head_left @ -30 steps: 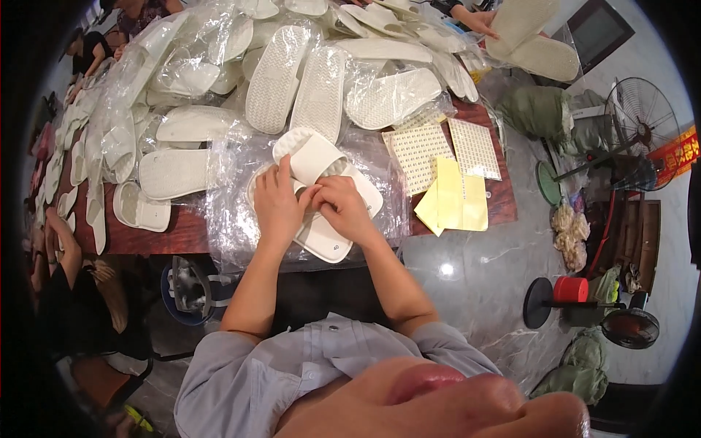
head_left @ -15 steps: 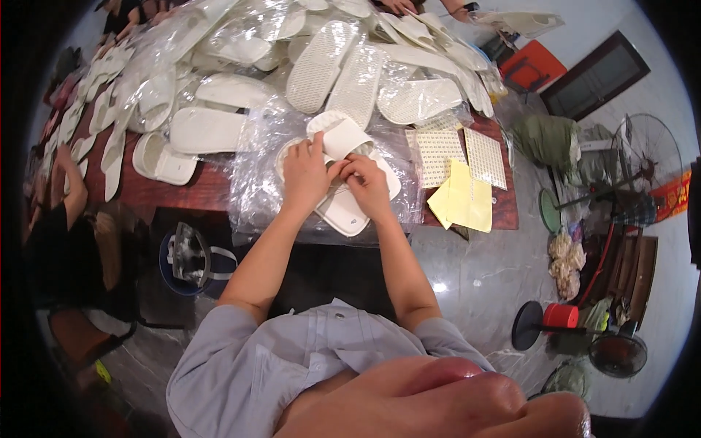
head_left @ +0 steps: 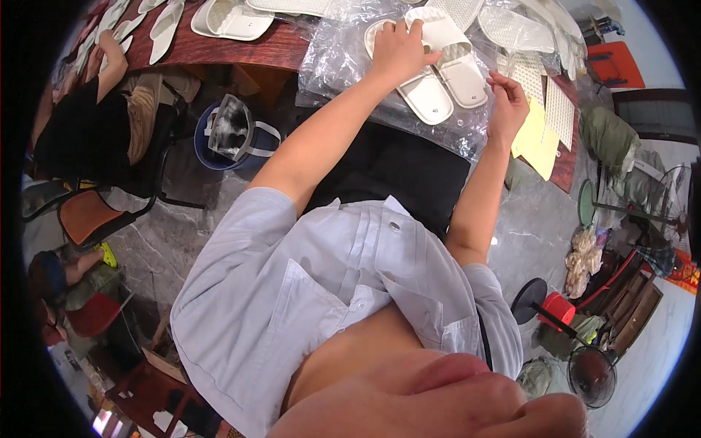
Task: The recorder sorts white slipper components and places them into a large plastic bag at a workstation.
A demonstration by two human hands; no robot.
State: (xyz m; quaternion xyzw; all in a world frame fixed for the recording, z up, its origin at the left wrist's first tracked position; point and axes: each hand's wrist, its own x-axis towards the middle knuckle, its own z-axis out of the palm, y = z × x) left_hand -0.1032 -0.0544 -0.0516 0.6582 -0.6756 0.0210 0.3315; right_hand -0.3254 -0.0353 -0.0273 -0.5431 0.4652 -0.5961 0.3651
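White slippers (head_left: pixel 438 69), a pair lying side by side on crinkled clear plastic bags (head_left: pixel 343 62) at the near edge of the desk (head_left: pixel 219 50), sit right under the left hand (head_left: pixel 398 47). That hand lies flat over the upper slipper, fingers (head_left: pixel 387 29) spread and pressing on its strap, not closed around anything. The right hand (head_left: pixel 509 102) hovers just right of the pair, thumb and forefinger pinched together; whether something thin is between them cannot be told. Beyond it lie yellow sheets (head_left: pixel 537 135) and perforated white insoles (head_left: pixel 558 109). To do this well, I judge the left hand should keep the pair pinned and aligned while the right works at the heel end, avoiding a slide on the slick plastic.
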